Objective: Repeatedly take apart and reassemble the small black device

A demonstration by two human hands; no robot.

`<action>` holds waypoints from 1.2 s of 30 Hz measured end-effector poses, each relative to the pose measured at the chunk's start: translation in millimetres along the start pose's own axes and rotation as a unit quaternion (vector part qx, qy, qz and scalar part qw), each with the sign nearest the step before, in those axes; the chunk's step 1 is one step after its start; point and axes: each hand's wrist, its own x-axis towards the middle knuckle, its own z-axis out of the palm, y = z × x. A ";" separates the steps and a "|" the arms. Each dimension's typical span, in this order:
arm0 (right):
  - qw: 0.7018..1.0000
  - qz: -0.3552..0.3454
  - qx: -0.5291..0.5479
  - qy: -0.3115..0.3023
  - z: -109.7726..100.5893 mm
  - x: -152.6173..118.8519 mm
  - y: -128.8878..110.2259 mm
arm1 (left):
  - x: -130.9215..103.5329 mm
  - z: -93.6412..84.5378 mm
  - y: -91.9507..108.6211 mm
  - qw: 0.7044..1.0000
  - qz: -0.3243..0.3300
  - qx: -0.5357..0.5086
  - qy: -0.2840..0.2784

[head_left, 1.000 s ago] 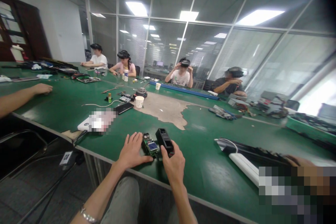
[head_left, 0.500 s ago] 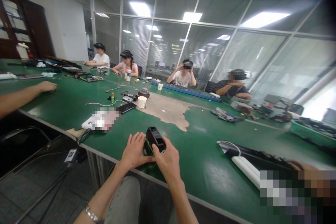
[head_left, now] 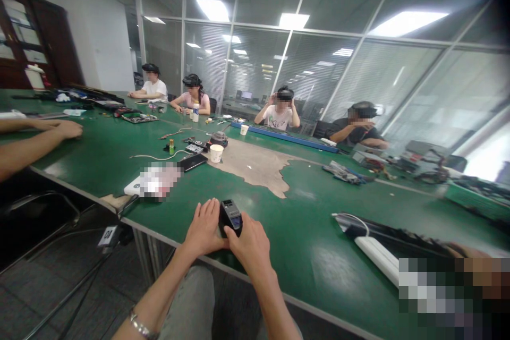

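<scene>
Near the table's front edge I hold a small black device casing (head_left: 228, 211) with rectangular cut-outs on its top. A bluish, screen-like window shows in the nearer cut-out. My right hand (head_left: 251, 238) is closed around its right and near side, thumb across the near end. My left hand (head_left: 202, 227) cups the left side, fingers long and close together, thumb reaching toward the right thumb. Its grip is partly hidden behind the casing. The casing's underside is out of sight, and I cannot tell whether it touches the green table (head_left: 303, 234).
Left of me lie a blurred white item (head_left: 135, 186) and a black phone-like slab (head_left: 193, 162). A paper cup (head_left: 216, 153) stands beyond. A long white bar (head_left: 378, 260) lies at right. Another person's forearms (head_left: 43, 135) rest at left; several people sit across.
The casing has turned and tipped between my hands. Its green circuit board side no longer shows, while the bluish window has come into view. My right hand has shifted slightly left.
</scene>
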 end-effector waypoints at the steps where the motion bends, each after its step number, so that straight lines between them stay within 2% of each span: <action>1: 1.000 0.005 0.011 -0.003 -2.2 1.3 -1.0 | 0.2 -0.2 0.2 1.000 -0.002 0.001 0.001; 5: 0.993 0.018 0.108 0.036 -12.9 9.3 1.1 | 0.6 -2.4 1.0 1.000 0.002 -0.009 -0.001; 9: 0.977 0.035 0.185 0.097 -18.1 16.6 21.0 | 0.4 -6.3 3.4 1.000 0.005 -0.013 -0.008; 13: 0.983 0.095 0.113 0.111 -6.7 13.1 51.8 | -0.4 -9.0 6.3 1.000 0.001 -0.012 -0.016; 18: 0.988 0.086 0.056 0.113 13.1 5.7 73.1 | -0.6 -10.8 7.6 0.999 0.001 -0.015 -0.028; 24: 0.982 0.046 0.049 0.175 22.3 2.4 77.6 | 8.0 -11.1 6.1 0.998 -0.009 -0.027 -0.059; 28: 0.982 0.040 0.061 0.172 22.5 -1.6 80.5 | 12.4 -11.5 6.0 0.997 -0.003 -0.034 -0.074; 32: 0.980 0.058 0.099 0.165 13.2 -3.8 74.3 | 9.1 -10.9 6.1 0.998 0.027 -0.030 -0.053; 36: 0.959 0.071 0.203 0.183 -3.1 -2.3 52.3 | 6.1 -10.1 6.1 0.998 0.030 -0.026 -0.048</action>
